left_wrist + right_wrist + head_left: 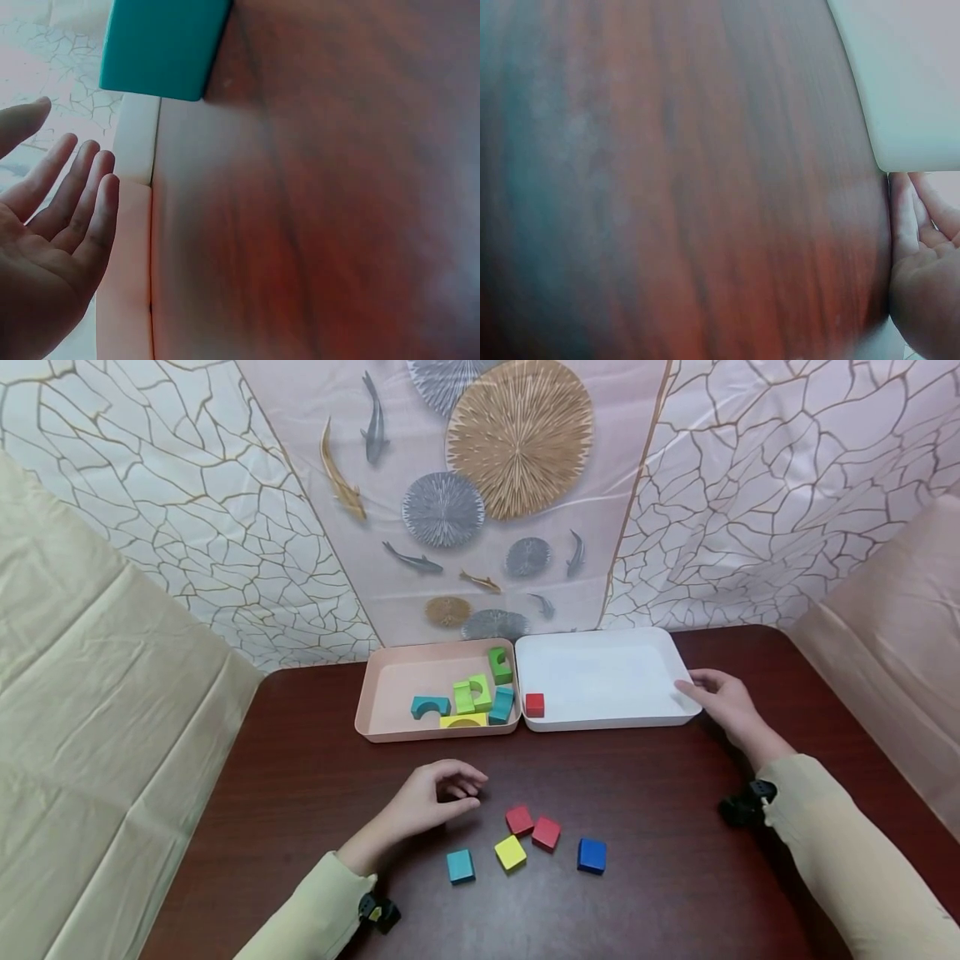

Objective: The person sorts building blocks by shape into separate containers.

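Observation:
My right hand (723, 702) is at the right end of a white tray (600, 681), its thumb over the rim and its fingers along the outer side. In the right wrist view, part of this hand (926, 262) shows beside the tray's corner (911, 112). A red cube (535, 705) sits in the tray's near left corner. My left hand (435, 797) hovers over the table with loosely bent fingers and holds nothing. Near it lie a teal cube (461, 866), a yellow cube (511, 853), a red cube (519, 819), another red cube (546, 833) and a blue cube (592, 855).
A pink tray (405, 672) adjoins the white one on the left. It contains a teal arch block (430, 704), a yellow arch block (453, 722), a green arch block (499, 666) and other blocks. Patterned cloth (300, 585) hangs behind the dark wooden table (300, 827).

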`<control>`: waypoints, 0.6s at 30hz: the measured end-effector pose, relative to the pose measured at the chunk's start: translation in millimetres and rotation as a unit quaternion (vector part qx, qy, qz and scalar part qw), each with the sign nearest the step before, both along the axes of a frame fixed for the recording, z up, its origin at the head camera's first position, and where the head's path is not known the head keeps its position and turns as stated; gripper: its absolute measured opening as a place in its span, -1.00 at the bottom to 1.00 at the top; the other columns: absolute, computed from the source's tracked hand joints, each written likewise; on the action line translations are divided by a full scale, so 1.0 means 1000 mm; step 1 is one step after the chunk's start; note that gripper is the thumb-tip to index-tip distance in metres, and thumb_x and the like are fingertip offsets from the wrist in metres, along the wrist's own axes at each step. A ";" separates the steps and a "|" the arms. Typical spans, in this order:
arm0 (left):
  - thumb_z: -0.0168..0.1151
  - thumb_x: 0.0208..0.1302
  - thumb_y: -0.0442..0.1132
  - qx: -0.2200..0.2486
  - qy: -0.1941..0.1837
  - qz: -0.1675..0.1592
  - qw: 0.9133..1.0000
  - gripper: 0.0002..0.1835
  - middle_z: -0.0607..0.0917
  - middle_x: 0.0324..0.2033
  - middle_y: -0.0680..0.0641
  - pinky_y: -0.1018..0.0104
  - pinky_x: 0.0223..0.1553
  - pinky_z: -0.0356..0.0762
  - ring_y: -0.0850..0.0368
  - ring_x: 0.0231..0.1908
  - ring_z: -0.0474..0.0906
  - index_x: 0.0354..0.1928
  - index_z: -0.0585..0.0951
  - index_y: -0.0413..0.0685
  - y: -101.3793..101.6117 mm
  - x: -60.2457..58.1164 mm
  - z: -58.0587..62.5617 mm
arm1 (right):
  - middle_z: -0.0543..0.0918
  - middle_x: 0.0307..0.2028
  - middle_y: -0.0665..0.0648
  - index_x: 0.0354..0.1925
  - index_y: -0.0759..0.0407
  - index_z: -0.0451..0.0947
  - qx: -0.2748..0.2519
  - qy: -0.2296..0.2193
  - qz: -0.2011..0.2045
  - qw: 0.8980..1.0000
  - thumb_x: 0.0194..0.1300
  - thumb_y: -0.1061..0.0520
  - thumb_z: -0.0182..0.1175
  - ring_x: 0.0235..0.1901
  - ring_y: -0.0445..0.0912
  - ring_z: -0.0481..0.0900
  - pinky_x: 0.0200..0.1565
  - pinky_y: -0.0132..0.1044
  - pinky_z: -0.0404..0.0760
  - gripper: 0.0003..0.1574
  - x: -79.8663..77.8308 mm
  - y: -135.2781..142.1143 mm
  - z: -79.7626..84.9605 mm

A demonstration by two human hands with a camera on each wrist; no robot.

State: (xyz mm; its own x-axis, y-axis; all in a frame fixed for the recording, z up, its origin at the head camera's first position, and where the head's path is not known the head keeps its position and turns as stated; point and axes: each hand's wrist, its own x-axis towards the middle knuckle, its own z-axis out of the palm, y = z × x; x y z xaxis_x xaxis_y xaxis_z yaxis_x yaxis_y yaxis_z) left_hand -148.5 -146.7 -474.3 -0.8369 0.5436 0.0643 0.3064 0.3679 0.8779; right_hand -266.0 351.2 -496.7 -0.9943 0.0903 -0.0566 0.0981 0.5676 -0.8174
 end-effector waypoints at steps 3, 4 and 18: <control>0.45 0.37 -0.36 -0.001 0.002 -0.003 1.000 -0.69 0.80 0.01 -0.24 0.28 0.02 0.76 -0.09 -0.06 0.75 0.13 0.72 -0.19 -0.007 0.004 -0.002 | 0.51 0.29 0.52 0.43 0.54 0.36 -0.001 0.000 0.000 1.000 0.59 -0.20 0.16 -0.23 -0.49 0.39 -0.24 -0.72 0.44 -0.10 0.000 0.001 0.000; 0.45 0.37 -0.37 -0.001 0.001 -0.006 1.000 -0.68 0.80 0.01 -0.25 0.27 0.02 0.76 -0.10 -0.06 0.75 0.13 0.72 -0.21 -0.009 0.006 -0.003 | 0.51 0.29 0.52 0.44 0.54 0.36 0.000 -0.001 0.000 1.000 0.59 -0.21 0.16 -0.23 -0.49 0.39 -0.24 -0.72 0.44 -0.10 -0.001 0.000 0.000; 0.52 0.31 -0.26 -0.037 -0.056 -0.091 0.994 -0.50 0.75 0.17 -0.16 0.29 0.22 0.68 -0.05 0.11 0.71 0.27 0.65 -0.11 -0.031 0.018 -0.001 | 0.49 0.31 0.55 0.44 0.54 0.35 0.007 -0.005 -0.004 1.000 0.58 -0.22 0.16 -0.17 -0.40 0.39 -0.23 -0.71 0.41 -0.08 -0.001 0.001 -0.001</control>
